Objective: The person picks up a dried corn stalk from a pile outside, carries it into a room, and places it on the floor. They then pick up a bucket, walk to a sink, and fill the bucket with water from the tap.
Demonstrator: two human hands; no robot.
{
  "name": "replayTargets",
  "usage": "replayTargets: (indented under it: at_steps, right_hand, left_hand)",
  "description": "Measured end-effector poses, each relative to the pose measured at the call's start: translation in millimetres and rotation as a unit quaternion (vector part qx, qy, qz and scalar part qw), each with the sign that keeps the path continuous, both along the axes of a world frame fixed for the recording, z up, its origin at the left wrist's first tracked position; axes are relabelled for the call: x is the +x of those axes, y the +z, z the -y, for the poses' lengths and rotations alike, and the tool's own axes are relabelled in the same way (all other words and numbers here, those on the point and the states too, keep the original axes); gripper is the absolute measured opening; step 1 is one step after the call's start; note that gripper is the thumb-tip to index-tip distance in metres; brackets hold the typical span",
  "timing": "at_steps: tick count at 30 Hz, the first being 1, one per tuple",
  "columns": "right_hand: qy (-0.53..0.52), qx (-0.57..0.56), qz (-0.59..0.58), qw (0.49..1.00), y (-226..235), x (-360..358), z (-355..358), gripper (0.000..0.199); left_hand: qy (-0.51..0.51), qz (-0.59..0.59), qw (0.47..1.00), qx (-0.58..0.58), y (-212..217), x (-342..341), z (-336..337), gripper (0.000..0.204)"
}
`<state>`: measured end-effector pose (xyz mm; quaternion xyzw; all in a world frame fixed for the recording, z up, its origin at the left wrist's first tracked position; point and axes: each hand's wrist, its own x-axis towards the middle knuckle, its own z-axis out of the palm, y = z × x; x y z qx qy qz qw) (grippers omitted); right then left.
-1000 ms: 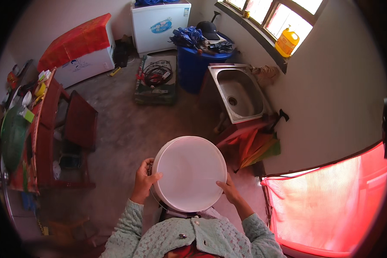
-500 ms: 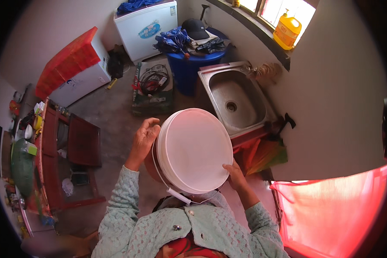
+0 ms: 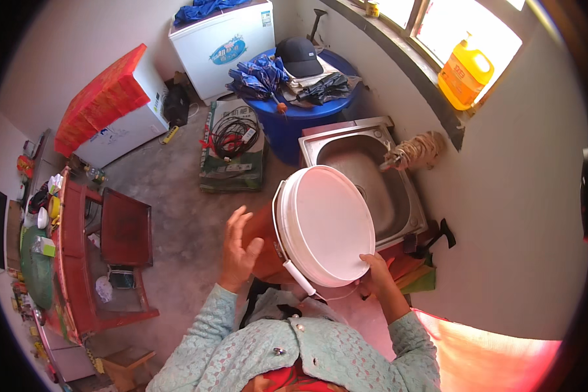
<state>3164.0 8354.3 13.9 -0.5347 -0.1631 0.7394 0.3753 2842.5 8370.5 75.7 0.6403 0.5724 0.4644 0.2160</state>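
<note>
Around the lower-right rim of the white bucket [image 3: 328, 225], the fingers of our right hand [image 3: 379, 277] are gripping; our left hand [image 3: 239, 256] is hovering apart from it, fingers open. We are holding the bucket tilted near the sink [image 3: 392, 201]; with only one hand gripping, we could be letting it twist and knock the sink.

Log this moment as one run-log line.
left hand: open, beside bucket | right hand: holding bucket | white handle: at bucket's near side | sink: partly hidden behind bucket
</note>
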Motion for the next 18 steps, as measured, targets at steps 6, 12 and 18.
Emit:
replayTargets:
  at_steps: [6, 12, 18]
  right_hand:
    - [-0.056, -0.055, 0.007, 0.997, -5.9, 5.8, -36.8, 0.035]
    - [-0.065, -0.081, -0.021, 0.994, 0.3, -0.1, -67.7, 0.033]
    - [-0.072, -0.094, -0.027, 0.993, -19.3, 4.5, -87.5, 0.032]
  left_hand:
    - [-0.223, -0.178, 0.938, 0.197, 22.5, 21.5, -83.2, 0.053]
    - [-0.33, -0.08, 0.917, 0.208, 14.7, 37.4, -151.9, 0.048]
    - [-0.318, -0.079, 0.926, 0.187, 8.4, 73.7, -186.9, 0.05]
